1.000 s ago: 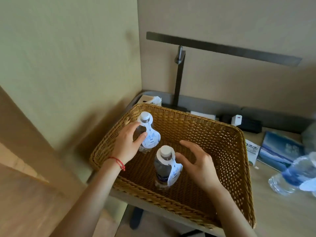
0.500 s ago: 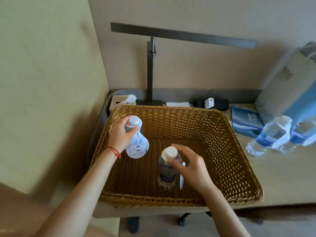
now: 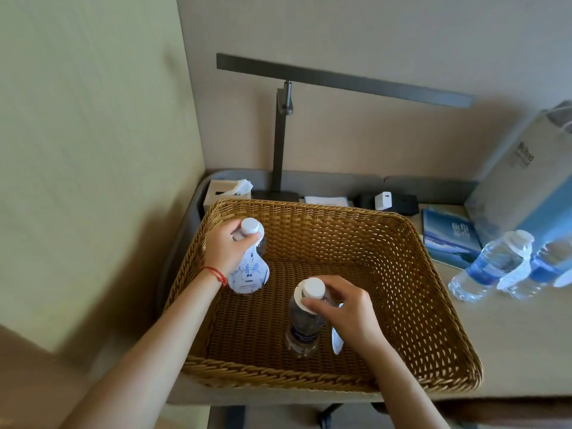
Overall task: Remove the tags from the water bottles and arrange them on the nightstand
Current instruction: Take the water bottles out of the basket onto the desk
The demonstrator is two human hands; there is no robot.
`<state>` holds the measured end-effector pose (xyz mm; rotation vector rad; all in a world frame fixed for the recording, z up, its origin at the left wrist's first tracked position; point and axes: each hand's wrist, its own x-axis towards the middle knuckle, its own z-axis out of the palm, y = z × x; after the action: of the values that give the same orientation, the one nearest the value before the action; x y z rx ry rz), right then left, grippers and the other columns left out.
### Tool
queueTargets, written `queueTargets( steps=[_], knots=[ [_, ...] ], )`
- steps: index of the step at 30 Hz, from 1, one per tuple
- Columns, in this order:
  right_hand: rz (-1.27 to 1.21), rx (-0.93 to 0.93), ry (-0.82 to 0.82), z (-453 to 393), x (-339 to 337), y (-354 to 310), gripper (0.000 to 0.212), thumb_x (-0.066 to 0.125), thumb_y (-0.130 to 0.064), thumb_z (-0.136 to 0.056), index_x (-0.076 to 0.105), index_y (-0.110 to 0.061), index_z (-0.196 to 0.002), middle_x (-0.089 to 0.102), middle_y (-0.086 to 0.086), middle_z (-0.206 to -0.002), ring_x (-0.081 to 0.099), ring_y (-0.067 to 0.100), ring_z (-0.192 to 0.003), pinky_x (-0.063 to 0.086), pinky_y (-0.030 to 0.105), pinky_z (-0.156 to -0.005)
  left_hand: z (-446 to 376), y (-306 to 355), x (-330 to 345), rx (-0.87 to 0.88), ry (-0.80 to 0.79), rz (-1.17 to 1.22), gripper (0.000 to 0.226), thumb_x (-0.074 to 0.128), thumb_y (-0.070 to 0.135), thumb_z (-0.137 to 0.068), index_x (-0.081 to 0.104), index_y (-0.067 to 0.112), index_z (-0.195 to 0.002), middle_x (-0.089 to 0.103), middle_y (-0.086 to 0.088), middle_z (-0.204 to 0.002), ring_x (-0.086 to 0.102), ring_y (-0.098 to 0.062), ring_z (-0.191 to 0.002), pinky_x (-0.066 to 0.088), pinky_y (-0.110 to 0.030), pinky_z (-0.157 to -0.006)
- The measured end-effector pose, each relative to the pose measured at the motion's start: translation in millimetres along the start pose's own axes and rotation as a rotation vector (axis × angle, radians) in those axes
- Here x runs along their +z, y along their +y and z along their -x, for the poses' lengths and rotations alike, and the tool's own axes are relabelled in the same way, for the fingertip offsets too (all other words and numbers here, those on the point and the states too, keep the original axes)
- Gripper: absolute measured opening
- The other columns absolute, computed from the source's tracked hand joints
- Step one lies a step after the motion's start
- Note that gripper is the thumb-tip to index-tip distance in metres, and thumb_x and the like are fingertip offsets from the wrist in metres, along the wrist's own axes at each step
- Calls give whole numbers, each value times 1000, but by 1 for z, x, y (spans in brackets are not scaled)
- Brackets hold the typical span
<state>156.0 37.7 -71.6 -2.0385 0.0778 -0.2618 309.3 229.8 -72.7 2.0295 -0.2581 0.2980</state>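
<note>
Two clear water bottles with white caps stand upright inside the wicker basket (image 3: 433, 305). The far-left bottle (image 3: 252, 239) wears a white tag (image 3: 251, 274) printed with blue characters, hanging from its neck. The near bottle (image 3: 305, 323) has a dark label and its tag (image 3: 336, 340) hangs edge-on at its right.

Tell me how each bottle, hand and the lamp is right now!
Left hand: grips far bottle's neck.
Far bottle: upright in wicker basket, capped, tag on.
Right hand: pinches near bottle's neck.
Near bottle: upright, capped, tag on.
Two table bottles: lying down, tagged.
Desk lamp: looks off.
</note>
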Motion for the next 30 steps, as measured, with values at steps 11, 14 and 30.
queueTargets(
  steps=[11, 14, 30],
  knots=[
    [48, -92, 189, -3, -1, -4, 29, 81, -25, -67, 62, -41, -82, 66, -17, -83, 59, -4, -83, 46, 8, -66, 13, 11, -9, 52, 62, 8, 8, 76, 17, -71, 70, 13, -75, 59, 17, -62, 52, 3, -59, 36, 0, -53],
    [50, -132, 251, -5, -4, -7, 25, 81, -24, -67, 65, -34, -83, 66, -17, -84, 60, -3, -81, 44, 5, -66, 20, 20, -14, 90, 72, 22, 8, 76, 16, -72, 69, 11, -71, 58, 16, -58, 52, 2, -53, 37, -2, -51],
    [24, -266, 404, -13, -42, -73, 23, 75, -21, -72, 68, -15, -94, 69, -1, -89, 65, 5, -82, 53, 17, -65, 32, 80, -53, 233, 85, 236, 14, 74, 27, -73, 70, 21, -85, 69, -1, -72, 58, -1, -68, 44, -14, -59]
  ],
)
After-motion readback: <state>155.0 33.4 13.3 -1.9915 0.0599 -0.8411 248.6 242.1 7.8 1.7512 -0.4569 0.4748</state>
